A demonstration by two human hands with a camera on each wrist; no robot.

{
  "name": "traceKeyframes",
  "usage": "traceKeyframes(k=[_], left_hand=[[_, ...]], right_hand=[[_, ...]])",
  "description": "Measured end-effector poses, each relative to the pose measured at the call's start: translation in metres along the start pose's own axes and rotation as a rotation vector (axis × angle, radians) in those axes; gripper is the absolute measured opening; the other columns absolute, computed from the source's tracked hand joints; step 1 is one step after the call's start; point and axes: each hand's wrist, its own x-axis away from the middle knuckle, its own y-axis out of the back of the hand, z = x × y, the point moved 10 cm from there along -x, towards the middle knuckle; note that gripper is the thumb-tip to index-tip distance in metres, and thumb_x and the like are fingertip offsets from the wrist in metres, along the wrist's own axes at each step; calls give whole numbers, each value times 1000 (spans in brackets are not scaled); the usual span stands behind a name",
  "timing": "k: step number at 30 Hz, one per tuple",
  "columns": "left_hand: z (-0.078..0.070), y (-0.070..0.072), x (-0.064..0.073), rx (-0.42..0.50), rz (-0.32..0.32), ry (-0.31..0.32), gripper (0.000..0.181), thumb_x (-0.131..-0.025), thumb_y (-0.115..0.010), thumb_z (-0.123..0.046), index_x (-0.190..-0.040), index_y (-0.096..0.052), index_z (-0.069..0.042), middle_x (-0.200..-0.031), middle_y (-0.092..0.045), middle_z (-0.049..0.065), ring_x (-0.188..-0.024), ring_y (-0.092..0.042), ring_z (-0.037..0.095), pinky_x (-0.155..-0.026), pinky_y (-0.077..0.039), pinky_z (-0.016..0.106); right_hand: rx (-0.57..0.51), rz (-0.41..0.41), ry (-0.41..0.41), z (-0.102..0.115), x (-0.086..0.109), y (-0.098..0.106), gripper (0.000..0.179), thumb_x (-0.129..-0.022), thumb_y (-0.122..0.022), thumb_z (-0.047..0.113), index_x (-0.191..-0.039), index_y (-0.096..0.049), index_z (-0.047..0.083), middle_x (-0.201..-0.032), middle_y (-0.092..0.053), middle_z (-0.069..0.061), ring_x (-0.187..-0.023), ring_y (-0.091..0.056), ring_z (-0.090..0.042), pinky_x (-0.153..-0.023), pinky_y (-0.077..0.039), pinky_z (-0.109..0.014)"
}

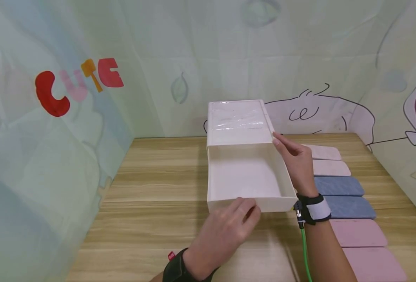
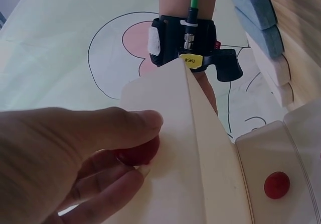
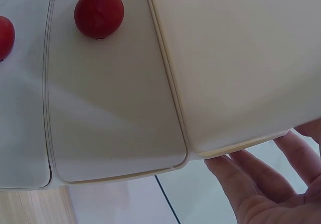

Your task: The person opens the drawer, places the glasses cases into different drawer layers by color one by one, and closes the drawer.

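Observation:
A small white drawer cabinet (image 1: 239, 123) with a shiny top stands on the wooden table. Its top drawer (image 1: 243, 176) is pulled well out toward me, with nothing inside. At the drawer's front is my left hand (image 1: 225, 231); in the left wrist view its thumb and fingers pinch the round red knob (image 2: 139, 152). My right hand (image 1: 297, 164) rests its fingertips along the cabinet's right side near the top edge, fingers fairly straight. Below the pulled drawer, a closed drawer front (image 3: 110, 108) carries another red knob (image 3: 99, 14).
To the right lies a row of flat padded pieces: pale ones at the back, blue pieces (image 1: 349, 206) in the middle, pink pieces (image 1: 357, 233) in front. A green cable (image 1: 304, 250) runs down from the right wrist strap. A printed cloth backdrop (image 1: 179, 47) surrounds the table (image 1: 151, 188).

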Motion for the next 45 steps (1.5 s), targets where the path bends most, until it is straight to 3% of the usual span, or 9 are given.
traceKeyframes(k=[7, 17, 34, 40, 45], left_hand=[[-1, 2, 0, -14, 6, -1, 25, -99, -48, 1, -103, -70, -9, -102, -63, 0, -84, -61, 10, -60, -51, 15], [-4, 6, 0, -34, -5, -12, 38, -103, -34, 3, -99, -69, -10, -98, -63, -1, -80, -60, 8, -55, -48, 14], [-7, 12, 1, -20, -18, -27, 37, -102, -36, 4, -97, -70, -10, -98, -64, -1, -82, -62, 8, -56, -49, 14], [-6, 10, 0, -20, -14, -21, 35, -103, -37, 2, -97, -69, -10, -98, -64, -1, -83, -62, 8, -55, -49, 14], [-3, 5, 1, 35, 27, 16, 22, -102, -49, -2, -100, -70, -10, -100, -64, -1, -84, -62, 8, -57, -51, 16]], right_hand=[[-9, 8, 13, 2, 1, -1, 40, -96, -69, 42, -131, -70, 23, -136, -68, -8, -100, -74, -16, -70, -62, -28], [-6, 3, 20, 5, 0, -1, 39, -96, -69, 42, -130, -71, 23, -136, -68, -7, -101, -73, -14, -71, -62, -27], [-5, -8, -3, 5, 7, 1, 40, -96, -67, 45, -132, -69, 27, -140, -65, -5, -107, -71, -18, -73, -61, -26], [46, -10, 51, 10, 11, 6, 38, -98, -66, 41, -133, -69, 25, -137, -67, -8, -101, -72, -7, -73, -61, -23], [186, -21, 124, 18, 18, 15, 37, -101, -63, 37, -133, -69, 19, -130, -71, -9, -104, -72, -2, -82, -57, -15]])
